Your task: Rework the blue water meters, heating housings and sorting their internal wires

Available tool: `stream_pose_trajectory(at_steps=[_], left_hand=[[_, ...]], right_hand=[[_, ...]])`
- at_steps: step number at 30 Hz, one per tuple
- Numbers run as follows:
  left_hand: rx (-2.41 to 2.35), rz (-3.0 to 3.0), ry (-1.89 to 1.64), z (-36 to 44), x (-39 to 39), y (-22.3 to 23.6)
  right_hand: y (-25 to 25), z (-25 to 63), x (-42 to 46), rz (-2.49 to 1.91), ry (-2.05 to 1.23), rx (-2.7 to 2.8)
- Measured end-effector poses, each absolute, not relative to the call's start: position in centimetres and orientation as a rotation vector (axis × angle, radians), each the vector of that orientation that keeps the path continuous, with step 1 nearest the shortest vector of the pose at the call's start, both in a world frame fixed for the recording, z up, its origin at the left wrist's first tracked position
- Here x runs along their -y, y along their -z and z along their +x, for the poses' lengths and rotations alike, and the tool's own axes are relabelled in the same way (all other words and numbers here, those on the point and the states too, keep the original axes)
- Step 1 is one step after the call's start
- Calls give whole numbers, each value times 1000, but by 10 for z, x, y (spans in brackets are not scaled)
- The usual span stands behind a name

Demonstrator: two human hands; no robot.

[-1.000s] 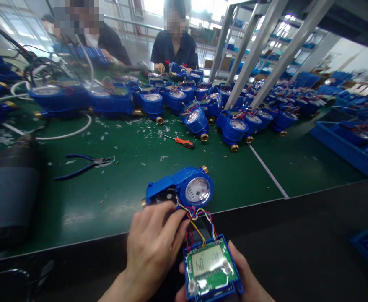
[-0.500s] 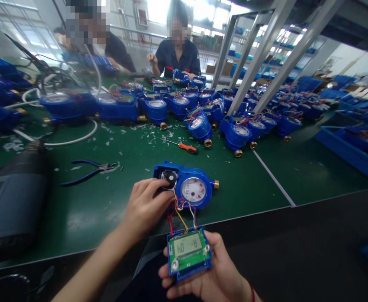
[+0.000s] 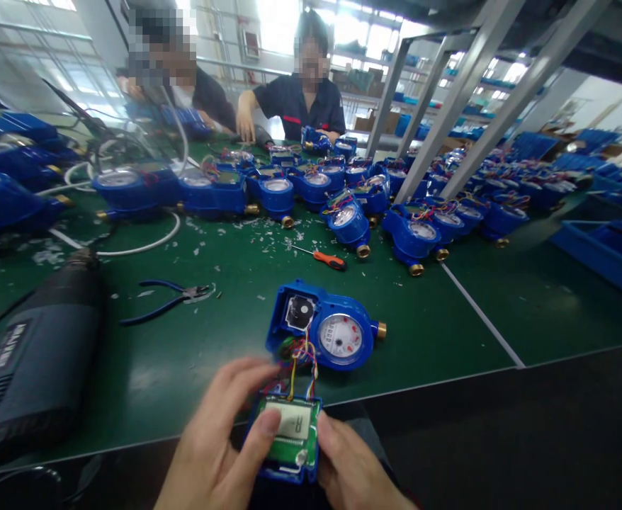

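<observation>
In the head view, a circuit board module (image 3: 290, 445) with a small LCD screen sits in a blue frame at the table's front edge. My left hand (image 3: 226, 432) grips its left side, thumb over the screen. Around its right edge my right hand (image 3: 351, 460) is closed, with most fingers hidden beneath. Coloured wires (image 3: 303, 354) run from the module to a blue water meter (image 3: 343, 341) lying just beyond it on the green table. The meter has a round dial, a brass end and an uncovered square compartment with a black round part inside.
An orange screwdriver (image 3: 329, 261), blue-handled cutters (image 3: 156, 301) and a heat gun (image 3: 40, 347) lie on the table (image 3: 183, 368). Rows of blue meters (image 3: 273, 190) stand behind, near metal posts (image 3: 438, 99). Two people (image 3: 311, 99) sit opposite. A blue bin (image 3: 603, 258) is at right.
My left hand has left the meter's compartment and come down onto the module's left side. The module has shifted left, and my right hand has moved from beneath it to its right edge.
</observation>
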State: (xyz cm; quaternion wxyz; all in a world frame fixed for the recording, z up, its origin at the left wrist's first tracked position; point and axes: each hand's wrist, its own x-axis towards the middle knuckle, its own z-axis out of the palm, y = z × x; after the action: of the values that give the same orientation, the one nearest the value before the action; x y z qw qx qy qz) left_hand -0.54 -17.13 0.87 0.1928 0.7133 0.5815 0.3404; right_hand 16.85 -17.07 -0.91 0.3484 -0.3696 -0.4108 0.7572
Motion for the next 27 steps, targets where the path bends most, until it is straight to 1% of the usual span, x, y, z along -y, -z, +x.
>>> stream_pose_trajectory(at_steps=[4,7,10,13,17,19,22,27], left_hand=[[-1785,1935,-894,-18,175,-3],[-1802,1761,-819,-27,166,0],[-1691,1777,-858,-35,152,-1],[-1597,1943,-927,-44,138,-3],[-1524,2101,-929,-50,129,-2],[-1498,2160,-947,-50,129,0],[-1501,2233,-983,-49,132,5],[-1507,2292,-1006,-48,140,16]], right_hand=[[2,143,164,-878,-1977,1182],[2,131,161,-951,-1901,1310],[5,132,159,-1064,-1617,1671],[10,140,159,-1200,-1160,2003],[6,148,154,-1250,-429,1949],[-1,147,147,-1194,-198,1898],[-9,141,135,-1214,-51,1898],[-1,141,132,-1268,-31,1973]])
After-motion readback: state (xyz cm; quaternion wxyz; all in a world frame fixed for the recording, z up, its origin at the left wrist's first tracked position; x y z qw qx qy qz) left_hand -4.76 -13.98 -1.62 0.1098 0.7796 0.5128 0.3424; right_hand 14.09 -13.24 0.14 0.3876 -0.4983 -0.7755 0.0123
